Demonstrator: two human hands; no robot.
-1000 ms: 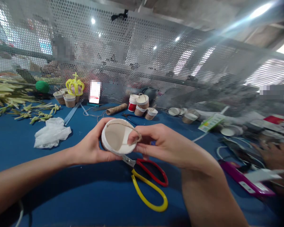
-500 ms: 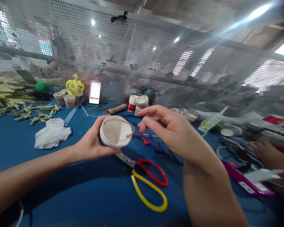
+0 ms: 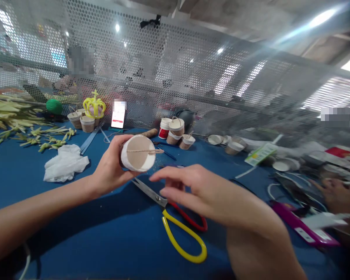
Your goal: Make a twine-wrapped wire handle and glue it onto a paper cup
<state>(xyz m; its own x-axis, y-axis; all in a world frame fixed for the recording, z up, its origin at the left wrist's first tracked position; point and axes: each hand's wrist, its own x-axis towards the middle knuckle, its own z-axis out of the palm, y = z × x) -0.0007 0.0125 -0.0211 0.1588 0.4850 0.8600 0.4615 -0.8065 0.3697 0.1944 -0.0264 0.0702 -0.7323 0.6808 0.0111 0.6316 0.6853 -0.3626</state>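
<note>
My left hand (image 3: pixel 109 163) is wrapped round a small paper bucket (image 3: pixel 137 155) with a white rim and a twine handle, its mouth tilted towards me. The handle crosses the opening, and a bit of twine sticks out past the right rim. To the right of the bucket hovers my right hand (image 3: pixel 204 192), thumb and forefinger apart with nothing between them. Below it lie scissors (image 3: pixel 157 198) with one red and one yellow handle, blades slightly parted, the red handle partly covered by that hand. A blue tool behind my right hand is almost wholly hidden.
Similar buckets (image 3: pixel 176 126) stand at the back beside a red-and-white tub (image 3: pixel 164 128). At left are a crumpled white cloth (image 3: pixel 65 163) and pale husk strips (image 3: pixel 11 111). A phone (image 3: pixel 118 114) leans upright. Another person's hand (image 3: pixel 340 194) is at right, near a purple device (image 3: pixel 303 227).
The bucket has turned in my left hand, its handle swinging across the mouth. My right hand has drawn down and away from the rim, baring another bucket behind and covering the blue tool.
</note>
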